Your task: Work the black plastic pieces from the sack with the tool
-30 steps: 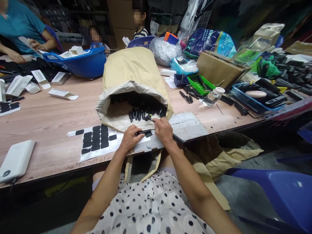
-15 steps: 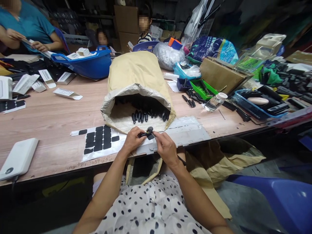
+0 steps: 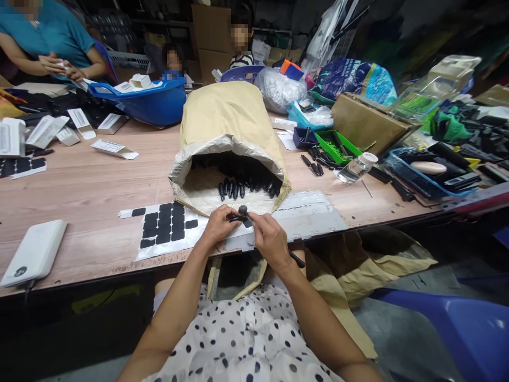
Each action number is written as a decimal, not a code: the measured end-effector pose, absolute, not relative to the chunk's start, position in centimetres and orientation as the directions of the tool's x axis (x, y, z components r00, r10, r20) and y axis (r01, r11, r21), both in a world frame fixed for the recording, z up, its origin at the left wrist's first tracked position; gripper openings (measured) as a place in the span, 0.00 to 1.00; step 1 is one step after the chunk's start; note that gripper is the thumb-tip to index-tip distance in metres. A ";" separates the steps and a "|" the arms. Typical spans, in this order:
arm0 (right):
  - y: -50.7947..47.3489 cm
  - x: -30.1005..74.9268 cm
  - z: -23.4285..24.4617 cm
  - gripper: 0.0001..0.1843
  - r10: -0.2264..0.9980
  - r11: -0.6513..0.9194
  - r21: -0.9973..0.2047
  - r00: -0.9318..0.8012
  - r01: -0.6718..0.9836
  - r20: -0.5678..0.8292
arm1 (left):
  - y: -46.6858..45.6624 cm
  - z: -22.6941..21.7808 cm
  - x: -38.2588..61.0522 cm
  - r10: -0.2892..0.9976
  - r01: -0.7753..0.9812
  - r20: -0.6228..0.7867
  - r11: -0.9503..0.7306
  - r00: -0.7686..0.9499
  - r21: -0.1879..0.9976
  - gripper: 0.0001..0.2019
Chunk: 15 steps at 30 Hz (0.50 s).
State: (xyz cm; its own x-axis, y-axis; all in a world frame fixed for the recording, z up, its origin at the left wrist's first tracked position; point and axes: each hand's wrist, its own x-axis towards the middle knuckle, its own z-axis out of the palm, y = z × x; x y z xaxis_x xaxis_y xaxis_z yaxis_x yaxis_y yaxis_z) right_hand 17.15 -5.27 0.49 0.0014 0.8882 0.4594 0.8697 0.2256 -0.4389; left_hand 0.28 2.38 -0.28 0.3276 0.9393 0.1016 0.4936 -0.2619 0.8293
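Observation:
In the head view, my left hand (image 3: 218, 225) pinches a small black part with a round knob (image 3: 243, 210) over the table's front edge. My right hand (image 3: 270, 240) has its fingertips closed at the other side of that part; whether they grip it or a small dark piece below it, I cannot tell. A black stick-like end (image 3: 297, 259) shows by my right wrist. Left of my hands lies a white sheet of black rounded stickers (image 3: 164, 225). Straight ahead, an open paper sack (image 3: 228, 114) lies on its side with several black bullet-shaped parts (image 3: 235, 190) at its mouth.
A grey board (image 3: 314, 209) lies under and right of my hands. A white power bank (image 3: 35, 252) is at left, with small white boxes (image 3: 113, 148) and a blue basin (image 3: 145, 103) behind. At right are a green tray (image 3: 338, 151), a bottle (image 3: 358, 167) and a co-worker opposite (image 3: 51, 42).
The view has shifted slightly. Both my hands stay close together at the black part, whose knob sits a little higher. The co-worker's hands have come together.

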 end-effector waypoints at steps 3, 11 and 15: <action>-3.4 18.4 0.4 0.20 0.882 0.153 -0.424 0.070 0.893 0.466 | 2.3 -0.2 0.0 0.928 0.458 0.122 -0.284 0.352 0.842 0.05; 0.1 20.4 -1.9 0.20 0.896 0.041 -0.291 0.094 0.956 0.434 | 2.2 -0.1 -0.4 0.948 0.408 0.131 -0.246 0.289 0.879 0.12; -0.3 20.1 -2.5 0.21 0.891 0.024 -0.239 0.088 0.971 0.446 | 2.0 -0.2 -0.4 0.972 0.378 0.078 -0.159 0.220 0.912 0.16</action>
State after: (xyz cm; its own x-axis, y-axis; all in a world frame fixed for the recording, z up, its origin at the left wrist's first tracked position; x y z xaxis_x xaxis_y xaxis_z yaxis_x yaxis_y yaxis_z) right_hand 20.05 -0.29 -2.48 0.0877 0.8907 0.4460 0.9708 0.0240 -0.2388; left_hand -0.39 2.02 -0.18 0.2199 0.9724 0.0780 0.3785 -0.1587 0.9119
